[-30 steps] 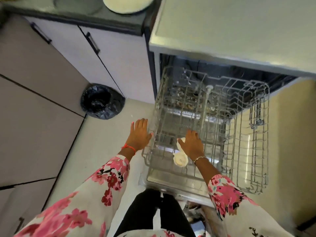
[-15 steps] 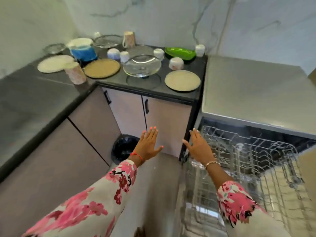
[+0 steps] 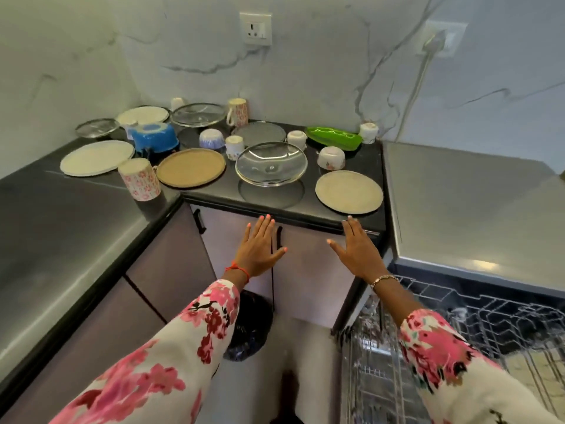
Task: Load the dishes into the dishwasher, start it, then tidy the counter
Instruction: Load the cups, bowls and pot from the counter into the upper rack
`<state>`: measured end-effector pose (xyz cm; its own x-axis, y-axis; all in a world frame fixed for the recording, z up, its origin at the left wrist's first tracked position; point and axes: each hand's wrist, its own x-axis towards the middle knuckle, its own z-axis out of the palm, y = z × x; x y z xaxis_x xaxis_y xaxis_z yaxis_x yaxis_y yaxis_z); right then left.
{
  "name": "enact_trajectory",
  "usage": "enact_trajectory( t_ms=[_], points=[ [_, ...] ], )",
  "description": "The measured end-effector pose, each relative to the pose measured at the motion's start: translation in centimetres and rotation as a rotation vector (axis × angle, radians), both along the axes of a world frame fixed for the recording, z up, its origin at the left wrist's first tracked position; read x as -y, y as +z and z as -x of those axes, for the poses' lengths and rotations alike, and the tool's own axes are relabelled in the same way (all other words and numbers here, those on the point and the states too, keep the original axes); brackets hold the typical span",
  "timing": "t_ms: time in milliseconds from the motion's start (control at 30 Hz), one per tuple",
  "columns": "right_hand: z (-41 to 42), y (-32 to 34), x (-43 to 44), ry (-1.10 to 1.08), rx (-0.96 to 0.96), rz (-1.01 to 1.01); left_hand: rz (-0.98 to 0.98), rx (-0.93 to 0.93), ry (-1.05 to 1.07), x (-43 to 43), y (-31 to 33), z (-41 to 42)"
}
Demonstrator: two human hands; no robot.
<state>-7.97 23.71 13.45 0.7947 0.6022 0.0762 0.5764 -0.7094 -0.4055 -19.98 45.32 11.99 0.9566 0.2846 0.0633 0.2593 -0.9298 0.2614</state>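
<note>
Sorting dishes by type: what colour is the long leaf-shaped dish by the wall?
Bright green leaf-shaped dish, seen clearest in the head view.

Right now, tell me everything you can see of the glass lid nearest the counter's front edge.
The glass lid is round, clear and domed, with a thin metal-looking rim and a small knob showing through its middle. It sits on the dark counter, seemingly tilted, with a round reflection in front of it. The tan plate lies to its left, the beige plate to its right, a small white bowl just beyond. Neither hand touches it.
</note>
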Motion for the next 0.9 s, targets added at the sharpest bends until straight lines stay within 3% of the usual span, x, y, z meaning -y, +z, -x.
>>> enact_trajectory(
  t_ms=[433, 700, 900],
  points=[
    [-23.4, 3.9, -17.3, 0.022, 0.045, -0.112, 0.039, 0.072, 0.227, -19.7, 4.3, -18.5],
    [-31.8, 3.5, -25.3, 0.126, 0.013, -0.051, 0.087, 0.048, 0.204, -27.2, 4.1, -25.5],
    [-36.0, 3.7, -30.0, 0.202, -0.022, 0.083, 0.077, -0.16, 0.089, -31.7, 5.3, -28.9]
  ],
)
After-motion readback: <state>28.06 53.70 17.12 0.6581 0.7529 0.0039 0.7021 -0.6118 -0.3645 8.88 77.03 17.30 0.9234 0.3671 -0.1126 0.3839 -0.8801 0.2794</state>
